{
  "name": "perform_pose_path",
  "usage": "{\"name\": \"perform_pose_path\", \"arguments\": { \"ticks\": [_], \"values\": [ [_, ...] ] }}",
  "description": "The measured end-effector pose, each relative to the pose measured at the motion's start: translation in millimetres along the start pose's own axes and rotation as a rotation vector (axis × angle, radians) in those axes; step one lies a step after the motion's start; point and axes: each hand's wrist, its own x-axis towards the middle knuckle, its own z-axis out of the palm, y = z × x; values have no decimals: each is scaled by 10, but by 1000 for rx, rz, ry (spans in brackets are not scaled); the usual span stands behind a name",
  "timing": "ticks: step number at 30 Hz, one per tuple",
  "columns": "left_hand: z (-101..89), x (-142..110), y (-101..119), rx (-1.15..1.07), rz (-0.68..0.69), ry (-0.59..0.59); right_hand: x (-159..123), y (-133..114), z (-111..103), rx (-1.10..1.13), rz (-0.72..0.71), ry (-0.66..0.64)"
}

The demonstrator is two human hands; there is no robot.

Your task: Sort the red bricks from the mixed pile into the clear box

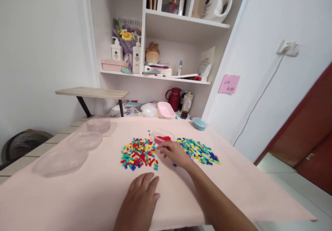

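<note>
My left hand (pixel 142 196) lies flat on the pink-covered table with its fingers stretched out, below the left pile of small coloured plastic bricks (pixel 140 153). At that pile's right edge is my right hand (pixel 172 152), its fingers bent and slightly apart, with no brick visible in them. Just behind the right hand sits a clear plastic container (pixel 155 133) holding red bricks (pixel 163 139). A second brick pile (pixel 199 150), mostly yellow, green and blue, spreads to the right, partly hidden by my right hand and wrist.
Three clear containers (pixel 61 161) stand along the table's left side. A tub of light-blue pieces (pixel 199 124) is at the back right. Behind are a pink basin (pixel 166 110), a red jug (pixel 174 98), a bottle (pixel 186 106) and a small wooden stand (pixel 93 92).
</note>
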Motion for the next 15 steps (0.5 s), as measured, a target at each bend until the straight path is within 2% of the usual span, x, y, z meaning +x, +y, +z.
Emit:
{"name": "perform_pose_path", "arguments": {
  "ticks": [4, 11, 15],
  "values": [
    [34, -6, -31, 21, 10, 18, -127, 29, 111, 8, -39, -97],
    [155, -11, -128, 69, 85, 129, -146, 44, 202, -179, -120, -78],
    [191, -11, -167, 91, 114, 173, -152, 5, 224, -239, -105, -51]
  ]
}}
